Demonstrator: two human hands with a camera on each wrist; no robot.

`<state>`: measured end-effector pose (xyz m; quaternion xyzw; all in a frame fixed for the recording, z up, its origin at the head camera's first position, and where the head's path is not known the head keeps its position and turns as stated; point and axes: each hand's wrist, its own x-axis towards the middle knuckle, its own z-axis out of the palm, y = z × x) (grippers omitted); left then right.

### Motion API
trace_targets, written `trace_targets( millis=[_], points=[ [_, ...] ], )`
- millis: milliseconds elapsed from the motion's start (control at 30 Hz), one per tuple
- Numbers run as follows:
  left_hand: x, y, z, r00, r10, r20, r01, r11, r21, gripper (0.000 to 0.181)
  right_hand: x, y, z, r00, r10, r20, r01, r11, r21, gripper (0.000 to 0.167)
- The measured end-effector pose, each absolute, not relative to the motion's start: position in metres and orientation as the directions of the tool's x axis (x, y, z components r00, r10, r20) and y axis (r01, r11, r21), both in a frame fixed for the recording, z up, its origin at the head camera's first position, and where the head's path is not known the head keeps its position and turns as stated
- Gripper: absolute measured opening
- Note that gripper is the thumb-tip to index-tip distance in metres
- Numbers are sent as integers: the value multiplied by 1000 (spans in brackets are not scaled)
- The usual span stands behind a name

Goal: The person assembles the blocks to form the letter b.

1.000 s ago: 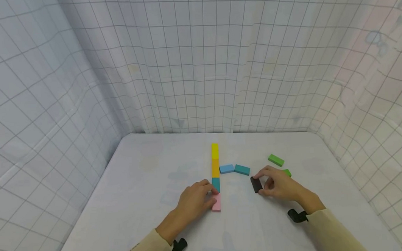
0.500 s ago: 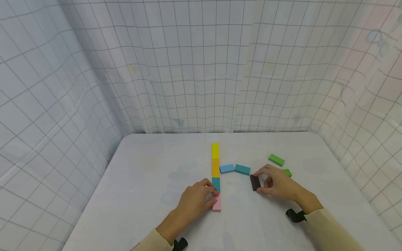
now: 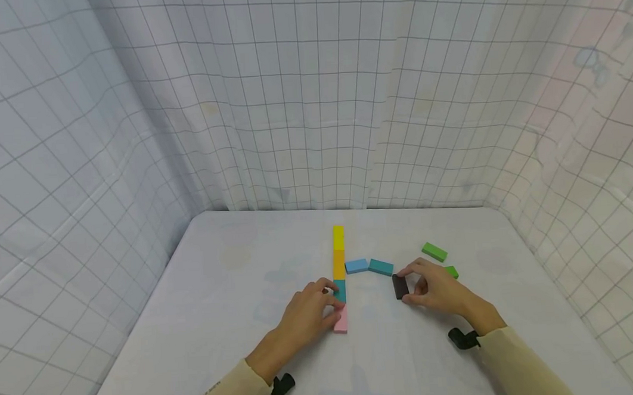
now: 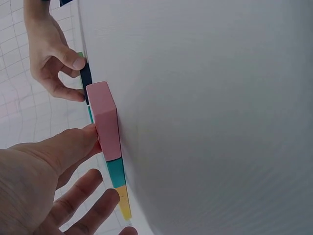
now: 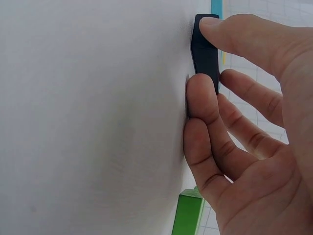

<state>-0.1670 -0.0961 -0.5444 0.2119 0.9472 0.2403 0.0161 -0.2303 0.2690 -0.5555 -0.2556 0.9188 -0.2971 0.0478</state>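
Note:
A pink block (image 3: 342, 326) lies at the near end of a straight column of blocks in the head view. Beyond it come a teal block (image 3: 341, 293), an orange block (image 3: 339, 265) and a yellow block (image 3: 339, 238). My left hand (image 3: 305, 317) rests its thumb and index fingertips on the pink block (image 4: 106, 125), its other fingers spread loosely. To the right, my right hand (image 3: 436, 289) pinches a black block (image 3: 400, 287) at its two ends between thumb and fingers. The black block (image 5: 205, 54) stays low at the table surface, close to the branch's end.
A light blue block (image 3: 356, 266) and a second teal block (image 3: 381, 267) branch rightward from the orange block. Two green blocks lie farther right: one loose green block (image 3: 434, 251), another green block (image 3: 452, 271) partly behind my right hand. Grid-patterned curtains surround the white table (image 3: 233, 255).
My right hand has shifted the black block slightly left and away from me, turning it a little, toward the second teal block. One left finger has lifted toward the column's teal block.

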Motion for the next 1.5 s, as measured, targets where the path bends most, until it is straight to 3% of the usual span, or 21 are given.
trace_targets(
  millis=[433, 1500],
  points=[
    [-168, -94, -542, -924, 383, -7, 324, 791, 518, 24, -232, 269, -558, -863, -500, 70, -443, 683, -580, 51],
    [-166, -98, -541, -917, 399, -9, 324, 757, 568, 23, -227, 269, -555, -860, -500, 100, -455, 664, -593, 56]
  ],
)
